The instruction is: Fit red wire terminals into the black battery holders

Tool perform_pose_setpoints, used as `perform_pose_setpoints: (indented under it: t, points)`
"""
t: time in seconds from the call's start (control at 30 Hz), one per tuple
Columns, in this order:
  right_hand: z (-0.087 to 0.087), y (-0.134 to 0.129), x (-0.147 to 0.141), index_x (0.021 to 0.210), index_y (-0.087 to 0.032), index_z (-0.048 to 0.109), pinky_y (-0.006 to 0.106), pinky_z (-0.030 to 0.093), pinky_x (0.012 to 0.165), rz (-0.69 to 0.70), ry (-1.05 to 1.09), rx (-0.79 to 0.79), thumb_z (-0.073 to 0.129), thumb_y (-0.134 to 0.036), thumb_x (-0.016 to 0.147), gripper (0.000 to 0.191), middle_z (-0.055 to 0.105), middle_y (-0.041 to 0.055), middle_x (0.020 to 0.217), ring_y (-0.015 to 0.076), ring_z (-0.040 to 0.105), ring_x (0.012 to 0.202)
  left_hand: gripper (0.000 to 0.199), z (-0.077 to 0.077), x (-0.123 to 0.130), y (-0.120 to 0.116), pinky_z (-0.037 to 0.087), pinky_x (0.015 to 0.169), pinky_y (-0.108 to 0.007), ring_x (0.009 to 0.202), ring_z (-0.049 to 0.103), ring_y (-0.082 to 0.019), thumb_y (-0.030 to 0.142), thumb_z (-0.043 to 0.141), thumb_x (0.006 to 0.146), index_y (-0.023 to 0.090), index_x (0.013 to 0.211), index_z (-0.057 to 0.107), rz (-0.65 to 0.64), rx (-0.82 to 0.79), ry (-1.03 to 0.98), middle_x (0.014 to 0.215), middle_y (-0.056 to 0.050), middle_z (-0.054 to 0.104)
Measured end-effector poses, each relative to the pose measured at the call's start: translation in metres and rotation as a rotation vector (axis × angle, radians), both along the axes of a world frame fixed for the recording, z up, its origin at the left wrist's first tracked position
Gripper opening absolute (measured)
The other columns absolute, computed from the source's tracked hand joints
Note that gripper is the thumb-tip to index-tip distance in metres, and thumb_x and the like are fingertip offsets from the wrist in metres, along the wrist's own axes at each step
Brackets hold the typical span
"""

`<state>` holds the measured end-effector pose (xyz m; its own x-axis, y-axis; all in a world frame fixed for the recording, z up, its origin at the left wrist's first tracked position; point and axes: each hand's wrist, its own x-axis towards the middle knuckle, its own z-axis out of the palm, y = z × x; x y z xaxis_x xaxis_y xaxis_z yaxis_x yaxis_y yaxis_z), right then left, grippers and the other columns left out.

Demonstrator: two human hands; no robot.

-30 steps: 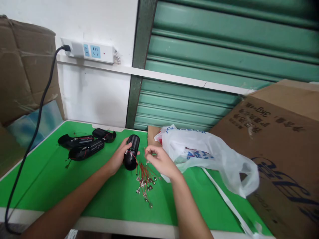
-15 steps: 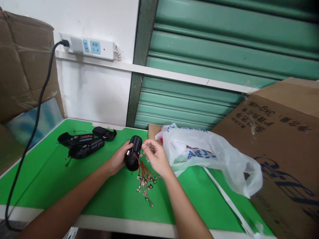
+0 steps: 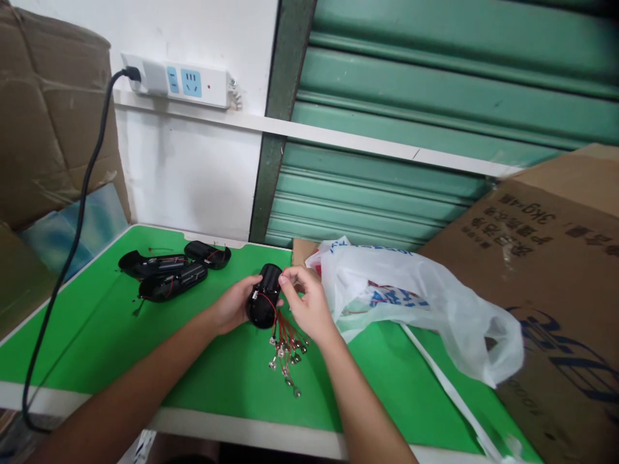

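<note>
Holding a glossy, round-ended black casing [image 3: 262, 314].

Black casing [image 3: 264, 312], red wires [image 3: 284, 327], white-edged green tabletop [image 3: 217, 380], white bag [image 3: 435, 290] lettered in blue, green shutter [image 3: 387, 77]

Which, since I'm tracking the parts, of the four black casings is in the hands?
The casing gripped by the left hand, beside the red wires; the other three lie on the green tabletop, farther left.
</note>
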<state>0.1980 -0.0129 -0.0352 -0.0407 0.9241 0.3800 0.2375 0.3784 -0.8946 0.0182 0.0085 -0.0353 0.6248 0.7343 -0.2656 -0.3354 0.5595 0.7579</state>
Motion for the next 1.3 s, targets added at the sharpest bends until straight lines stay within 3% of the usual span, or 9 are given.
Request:
perform_pose_setpoints:
  t: [0.77,1.07,1.3]
  points:
    - [-0.0041,0.0001,-0.004,0.095,-0.024,0.063,0.027,0.057,0.059,0.036,0.039,-0.048,0.056,-0.049,0.1,0.027,0.061,0.0027,0.09,0.0179,0.063,0.075,0.041,0.0027,-0.0002,0.0005,0.052,0.077,-0.029,0.092,0.073,-0.024,0.041,0.05,0.099,0.013,0.121,0.071,0.039,-0.011,0.044,0.098,-0.01,0.08]
    - [-0.0045,0.0003,-0.01,0.096,-0.022,0.064,0.027,0.053,0.063,0.022,-0.02,-0.04,0.056,-0.048,0.1,0.028,0.066,0.0024,0.088,0.0169,0.063,0.073,0.034,0.007,-0.0004,-0.0002,0.048,0.073,-0.027,0.077,0.068,-0.018,0.04,0.059,0.094,0.014,0.111,0.073,0.061,-0.033,0.038,0.093,-0.006,0.078]
    - [0.0014,-0.0012,-0.0084,0.091,-0.022,0.061,0.027,0.047,0.064,-0.018,-0.179,0.101,0.052,-0.034,0.1,0.017,0.063,0.0018,0.084,0.0173,0.061,0.074,0.026,0.007,0.0026,-0.0031,0.046,0.067,-0.024,0.077,0.065,-0.016,0.037,0.069,0.086,0.018,0.105,0.07,0.171,-0.01,0.065,0.087,-0.001,0.074]
